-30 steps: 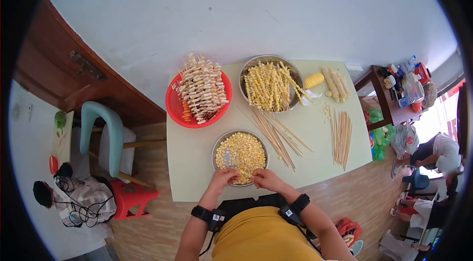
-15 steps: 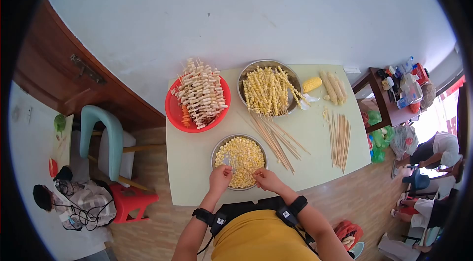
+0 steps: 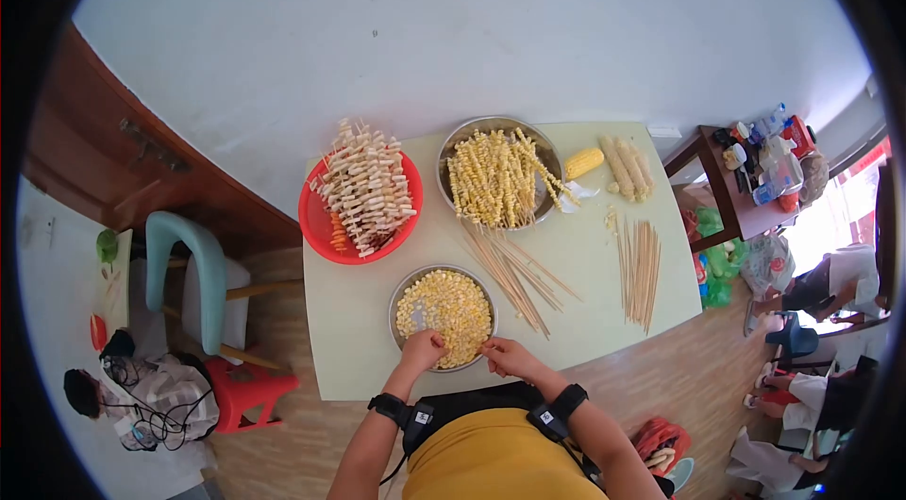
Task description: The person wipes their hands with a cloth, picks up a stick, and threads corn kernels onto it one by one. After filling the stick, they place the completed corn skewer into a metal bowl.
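In front of me on the table stands a metal bowl (image 3: 394, 311) with loose yellow corn kernels (image 3: 453, 307) in it. My left hand (image 3: 422, 350) is closed in a pinch above the bowl's near left part. My right hand (image 3: 508, 358), also pinched, is at the bowl's near right rim. Whatever lies between the fingers of either hand is too small to make out. Behind this bowl, a larger metal basin (image 3: 441, 165) holds many skewers of corn kernels (image 3: 495, 175). Thin wooden sticks (image 3: 514, 278) spread out between the two.
A red basin (image 3: 307, 226) at the back left holds skewers of pale pieces (image 3: 368, 189). Along the right lie a corn cob (image 3: 583, 162), several stripped cobs (image 3: 627, 168) and a row of sticks (image 3: 640, 274). A teal chair (image 3: 215, 292) stands left; people (image 3: 835, 283) are far right.
The view has shifted a little, so the table things appear further left. Both hands stay pinched at the bowl, the right one now by its rim.
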Demonstrator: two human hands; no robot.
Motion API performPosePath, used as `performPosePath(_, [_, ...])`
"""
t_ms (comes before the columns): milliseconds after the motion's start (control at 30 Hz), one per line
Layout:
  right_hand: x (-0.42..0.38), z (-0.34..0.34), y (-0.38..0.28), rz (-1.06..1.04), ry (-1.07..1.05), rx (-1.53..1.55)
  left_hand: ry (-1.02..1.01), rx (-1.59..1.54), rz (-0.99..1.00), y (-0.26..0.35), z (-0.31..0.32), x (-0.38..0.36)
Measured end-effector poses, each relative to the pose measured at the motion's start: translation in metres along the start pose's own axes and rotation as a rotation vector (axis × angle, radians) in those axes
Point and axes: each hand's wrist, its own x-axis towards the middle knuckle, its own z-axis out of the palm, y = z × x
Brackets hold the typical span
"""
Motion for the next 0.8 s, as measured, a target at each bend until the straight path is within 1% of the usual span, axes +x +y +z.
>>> performPosePath(33, [0.0,-0.001,0.0,0.005,-0.004,0.001,0.0,0.001,-0.003,0.004,0.0,0.001])
performPosePath(100, [0.004,-0.004,-0.006,0.005,-0.021,0.003,-0.083,-0.123,-0.17,0.011,-0.004,0.003])
performPosePath(133, [0.006,-0.004,-0.01,0.017,-0.033,0.009,-0.076,-0.12,-0.181,0.01,-0.003,0.004])
performPosePath(200, [0.012,0.0,-0.016,0.031,-0.062,0.025,-0.006,-0.515,-0.178,0.003,0.002,0.001])
performPosePath(233, [0.014,0.002,-0.018,0.022,-0.095,0.089,0.0,-0.509,-0.19,0.001,0.004,-0.002])
performPosePath(300, [0.02,0.004,-0.02,0.023,-0.139,0.154,0.199,-0.856,-0.223,0.005,0.007,-0.01])
performPosePath(333, [0.024,0.008,-0.022,0.023,-0.163,0.175,0.206,-0.856,-0.237,0.01,0.005,-0.014])
performPosePath(400, [0.028,0.01,-0.022,0.036,-0.2,0.188,0.338,-0.973,-0.372,0.019,0.002,-0.022])
performPosePath(433, [0.03,0.012,-0.021,0.046,-0.212,0.221,0.35,-0.977,-0.384,0.014,0.008,-0.023])
performPosePath(500, [0.035,0.018,-0.019,0.05,-0.231,0.257,0.511,-0.532,-0.094,0.002,0.013,-0.02])
performPosePath(533, [0.036,0.018,-0.014,0.061,-0.22,0.238,0.51,-0.527,-0.097,-0.002,0.01,-0.022])
performPosePath(600, [0.03,0.019,-0.014,0.068,-0.196,0.209,0.534,-0.156,0.032,0.0,0.007,-0.018])
performPosePath(633, [0.025,0.017,-0.02,0.067,-0.196,0.198,0.543,-0.166,0.047,0.006,0.005,-0.015])
performPosePath(700, [0.027,0.018,-0.028,0.052,-0.197,0.181,0.516,0.007,0.061,0.011,-0.002,-0.017])
performPosePath(733, [0.03,0.018,-0.026,0.052,-0.155,0.204,0.521,0.012,0.067,0.01,-0.008,-0.017])
performPosePath(800, [0.033,0.024,-0.028,0.039,-0.109,0.227,0.294,0.037,0.095,0.007,-0.023,-0.013])
